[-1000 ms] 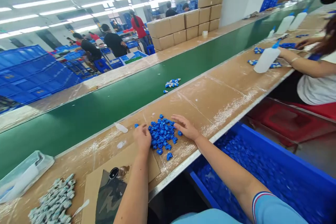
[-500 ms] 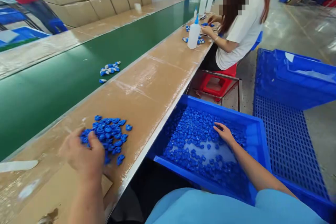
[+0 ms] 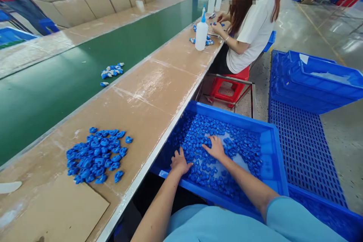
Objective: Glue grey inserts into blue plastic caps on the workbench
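Note:
A blue bin (image 3: 269, 140) beside the table holds a layer of small blue pieces (image 3: 241, 138). Over its near left part is my left hand (image 3: 180, 162), fingers spread, at the edge of the pieces. My right hand (image 3: 214, 148) reaches into the middle of the bin, its fingers apart and touching the pieces; nothing is visibly gripped. On the brown table (image 3: 153, 102) lies a pile of similar blue pieces (image 3: 96, 155), with no hand on it.
Blue-and-white pieces (image 3: 112, 70) rest on the green belt (image 3: 70, 79). A cardboard sheet (image 3: 65, 211) lies near me. Farther along, a person (image 3: 249, 38) sits by a white bottle (image 3: 201, 36). Stacked blue bins (image 3: 317, 83) stand at right.
My left hand has moved from the pile on the table to the bin. My right hand has shifted left within the bin. The view has turned slightly.

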Available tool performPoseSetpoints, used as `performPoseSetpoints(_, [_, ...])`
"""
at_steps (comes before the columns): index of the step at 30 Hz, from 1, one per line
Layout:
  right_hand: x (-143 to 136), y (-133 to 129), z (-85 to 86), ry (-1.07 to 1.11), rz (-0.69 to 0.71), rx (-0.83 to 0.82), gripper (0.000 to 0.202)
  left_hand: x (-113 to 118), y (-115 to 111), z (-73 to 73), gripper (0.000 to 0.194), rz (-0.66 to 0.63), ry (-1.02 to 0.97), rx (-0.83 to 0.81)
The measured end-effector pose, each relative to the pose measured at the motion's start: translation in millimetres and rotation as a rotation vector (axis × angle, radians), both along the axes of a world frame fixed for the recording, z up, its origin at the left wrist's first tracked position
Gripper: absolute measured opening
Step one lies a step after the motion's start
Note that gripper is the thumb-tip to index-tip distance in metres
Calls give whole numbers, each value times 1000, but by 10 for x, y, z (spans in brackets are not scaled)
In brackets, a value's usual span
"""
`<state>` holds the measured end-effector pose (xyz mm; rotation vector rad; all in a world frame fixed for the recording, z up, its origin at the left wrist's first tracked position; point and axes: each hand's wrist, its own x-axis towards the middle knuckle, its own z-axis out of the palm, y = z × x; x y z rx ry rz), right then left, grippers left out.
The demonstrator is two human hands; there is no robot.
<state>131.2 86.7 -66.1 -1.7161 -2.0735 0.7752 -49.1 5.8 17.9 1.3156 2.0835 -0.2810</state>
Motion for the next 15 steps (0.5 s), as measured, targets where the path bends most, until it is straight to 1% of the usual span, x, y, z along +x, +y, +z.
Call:
performPoseSetpoints(3, [-142, -270, -11, 16, 213, -51, 55, -66, 5, -1, 90, -25, -56, 5])
performPoseSetpoints(5, [-109, -397, -6, 39, 377, -85, 59, -98, 2, -14, 95, -56, -94, 12])
performPoseSetpoints(6, [-57, -435, -1, 49, 458, -112, 66, -105, 1, -24, 100, -70, -111, 14])
performPoseSetpoints(7, [9, -455, 5, 52, 532, -153, 78, -106, 1, -35, 107, -80, -127, 8])
performPoseSetpoints(8, [82, -462, 8, 45, 590, -212, 91, -100, 3, -47, 116, -88, -139, -11])
performPoseSetpoints(9, [151, -460, 7, 22, 619, -304, 102, -85, 6, -60, 126, -96, -149, -42])
performPoseSetpoints(11, [250, -454, -24, -19, 585, -461, 119, -38, 20, -87, 147, -122, -152, -124])
performPoseSetpoints(12, [272, -459, -57, -15, 548, -509, 124, -9, 29, -102, 157, -137, -144, -161])
performPoseSetpoints(14, [269, -497, -156, 72, 461, -554, 130, 44, 51, -130, 170, -154, -119, -200])
performPoseSetpoints(15, [253, -527, -217, 147, 407, -592, 132, 63, 63, -142, 173, -149, -114, -203])
